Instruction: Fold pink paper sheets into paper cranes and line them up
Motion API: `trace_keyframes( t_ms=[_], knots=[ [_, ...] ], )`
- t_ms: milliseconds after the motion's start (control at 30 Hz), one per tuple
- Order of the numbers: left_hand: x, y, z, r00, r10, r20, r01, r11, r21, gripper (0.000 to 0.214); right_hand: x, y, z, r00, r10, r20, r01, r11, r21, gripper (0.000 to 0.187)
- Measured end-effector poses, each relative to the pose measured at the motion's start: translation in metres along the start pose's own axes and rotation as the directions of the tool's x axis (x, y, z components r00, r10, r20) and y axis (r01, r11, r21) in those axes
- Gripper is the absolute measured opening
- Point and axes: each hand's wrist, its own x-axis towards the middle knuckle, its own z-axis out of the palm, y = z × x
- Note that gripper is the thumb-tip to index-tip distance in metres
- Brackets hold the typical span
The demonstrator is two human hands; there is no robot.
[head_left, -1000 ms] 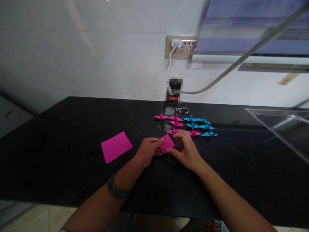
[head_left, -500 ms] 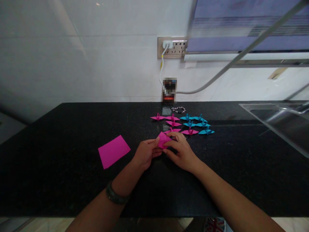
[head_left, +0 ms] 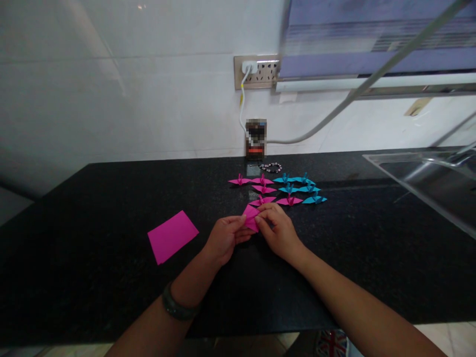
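Between my two hands is a small folded pink paper [head_left: 251, 216], held just above the dark counter. My left hand [head_left: 226, 235] pinches its left side, thumb on top and fingers beneath. On the paper's right edge, my right hand [head_left: 278, 229] has its thumb and fingertips closed. Right behind the hands stand pink paper cranes [head_left: 263, 189] and blue paper cranes [head_left: 288, 189] in short rows. A flat pink sheet of paper [head_left: 173, 237] lies to the left of my left hand.
A beaded bracelet [head_left: 271, 168] lies behind the cranes, near an upright phone-like object [head_left: 256, 139] leaning at the wall. Its white cable runs up to a wall socket [head_left: 256, 72]. A metal sink [head_left: 427, 173] is set into the counter [head_left: 92, 213] on the right.
My right fingers have drawn in from being spread over the paper to a pinch at its right edge. The paper shows a more pointed, diamond-like outline. The view has shifted slightly.
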Motion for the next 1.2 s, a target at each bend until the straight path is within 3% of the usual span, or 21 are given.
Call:
trace_keyframes(
  t_ms=[300, 567, 667, 733, 800, 867, 933, 1067, 1200],
  knots=[
    [-0.001, -0.003, 0.001, 0.985, 0.172, -0.01, -0.161, 0.941, 0.298, 0.028, 0.0, -0.003, -0.001, 1.0, 0.014, -0.018, -0.014, 1.0, 0.025, 0.013],
    [-0.003, -0.001, 0.005, 0.973, 0.227, -0.042, -0.198, 0.916, 0.349, 0.023, 0.0, -0.004, -0.002, 1.0, 0.029, -0.001, -0.029, 0.998, 0.051, 0.012],
    [-0.003, 0.0, 0.005, 0.972, 0.228, -0.059, -0.194, 0.919, 0.343, 0.022, -0.001, -0.002, -0.001, 0.995, 0.101, 0.002, -0.101, 0.987, 0.128, 0.003],
    [-0.002, 0.001, 0.003, 0.972, 0.227, -0.051, -0.195, 0.916, 0.351, 0.022, 0.0, 0.001, 0.0, 0.978, 0.209, 0.013, -0.206, 0.947, 0.248, 0.014],
    [-0.002, 0.002, 0.002, 0.976, 0.218, -0.021, -0.193, 0.901, 0.388, 0.023, 0.001, 0.003, -0.001, 0.946, 0.312, 0.086, -0.322, 0.877, 0.357, 0.031],
    [-0.002, 0.004, -0.001, 0.977, 0.211, 0.029, -0.201, 0.868, 0.453, 0.022, 0.002, 0.005, -0.003, 0.905, 0.356, 0.235, -0.422, 0.827, 0.372, 0.03],
    [-0.002, 0.005, -0.003, 0.97, 0.23, 0.075, -0.234, 0.813, 0.532, 0.02, 0.003, 0.005, -0.005, 0.86, 0.36, 0.361, -0.474, 0.826, 0.306, 0.023],
    [-0.002, 0.008, -0.006, 0.933, 0.34, 0.117, -0.336, 0.708, 0.622, 0.017, 0.001, 0.006, -0.007, 0.823, 0.362, 0.437, -0.49, 0.842, 0.224, 0.024],
    [-0.001, 0.009, -0.004, 0.931, 0.36, 0.06, -0.334, 0.773, 0.539, 0.016, -0.003, 0.005, -0.001, 0.782, 0.352, 0.515, -0.542, 0.792, 0.282, 0.019]
  ],
)
